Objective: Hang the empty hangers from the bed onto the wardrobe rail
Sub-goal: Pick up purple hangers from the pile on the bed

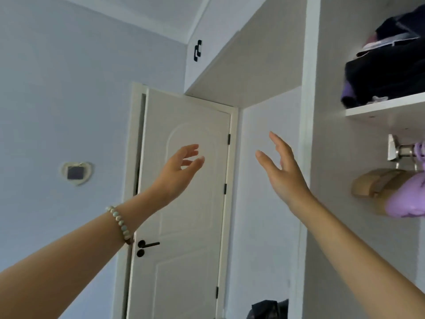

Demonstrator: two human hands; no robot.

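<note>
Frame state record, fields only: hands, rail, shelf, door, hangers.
left hand: raised, open, empty; bracelet on wrist
right hand: raised, open, empty, nearer the wardrobe
rail: right edge, purple garment hanging from it
shelf: above rail, dark clothes piled on it
door: white, behind the hands
empty hangers: none in view

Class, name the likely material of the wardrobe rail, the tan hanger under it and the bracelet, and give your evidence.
Wardrobe rail: probably metal with a polished finish, as it is silvery with bright highlights.
Hanger: apparently wood, pale tan and matte, with a broad shoulder.
Bracelet: round pale beads, perhaps stone or glass; too small to tell.
</note>
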